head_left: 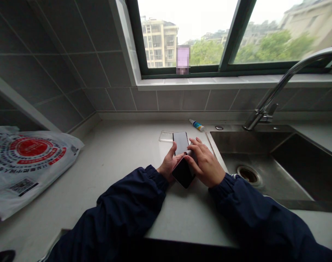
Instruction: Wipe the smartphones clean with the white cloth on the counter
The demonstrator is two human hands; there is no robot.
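Note:
A smartphone [183, 173] with a dark glossy face and a pinkish edge lies tilted between my hands above the white stone counter [119, 203]. A pale grey rectangular sheet [181, 143] lies over or against its far end; I cannot tell whether it is film or a second device. My left hand [170, 162] grips the phone's left edge, with the thumb near the sheet. My right hand [205, 162] lies across the right side, its fingers pressing near the sheet's edge. A clear phone case [166, 136] lies just beyond my left hand.
A small blue-and-white tube [197, 124] lies near the tiled wall. To the right are a steel sink [250, 171] with a drain and a curved chrome faucet [275, 94]. A printed white plastic bag [26, 163] lies at the counter's left. A window sits above.

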